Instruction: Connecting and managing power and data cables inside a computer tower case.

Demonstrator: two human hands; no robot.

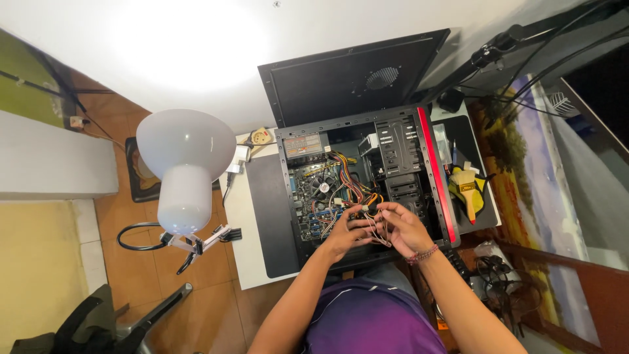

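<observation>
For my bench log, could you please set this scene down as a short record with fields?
setting: open computer case lying on a white table, seen from above
left hand: fingers on a bundle of thin wires inside the case
right hand: pinching the same wires
inside case: motherboard fan, coloured power cables
beside case: paintbrush on the right, white desk lamp on the left
behind case: removed side panel

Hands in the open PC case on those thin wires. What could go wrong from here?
1. Both the left hand and right hand pinch the thin wires; a tug might loosen a connector.
2. The cable bundle lies beside the CPU fan and could snag.
3. The lamp hangs close to the case; an elbow might knock it.
</observation>
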